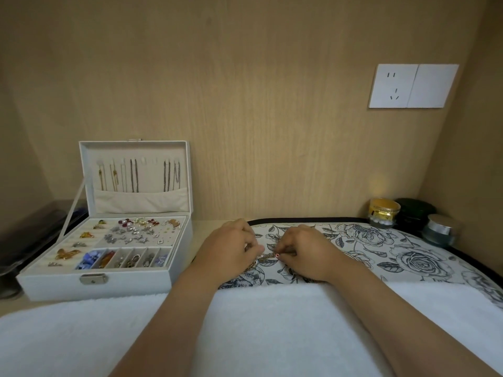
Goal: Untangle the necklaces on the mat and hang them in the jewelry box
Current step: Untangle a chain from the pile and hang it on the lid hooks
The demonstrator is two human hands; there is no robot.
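One head-worn wide-angle view looks forward and down, close over the desk (206, 224), facing the wall (272, 104).

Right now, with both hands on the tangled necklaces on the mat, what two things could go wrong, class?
1. The left hand and right hand pinch the necklaces close together; pulling apart hard may tighten the knot or snap a thin chain.
2. Chains already hang in the jewelry box lid; a new one hooked beside them might tangle with those.
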